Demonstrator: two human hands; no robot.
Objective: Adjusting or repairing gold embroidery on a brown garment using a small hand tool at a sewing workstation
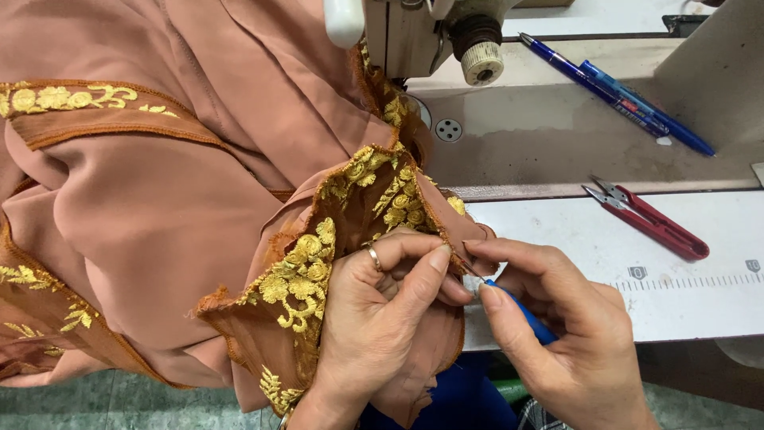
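L hand (374, 318) pinches embroidered pink fabric (183, 215) edge tight; R hand (565, 334) closed on blue seam ripper (521, 312), tip at hem. Red snips (649, 216) on worktop (684, 295).

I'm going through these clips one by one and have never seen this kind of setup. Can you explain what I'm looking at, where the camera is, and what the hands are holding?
The single picture comes from a camera worn on the person's head, looking down at their own two bare hands. The left hand, with a ring on one finger, pinches the edge of a dusty-pink fabric trimmed with gold embroidery. The right hand holds a small blue-handled tool whose thin tip meets that edge; what kind of tool it is I cannot tell. Behind them stands a sewing machine on a white table. On the surface lie red thread snips and two blue pens.
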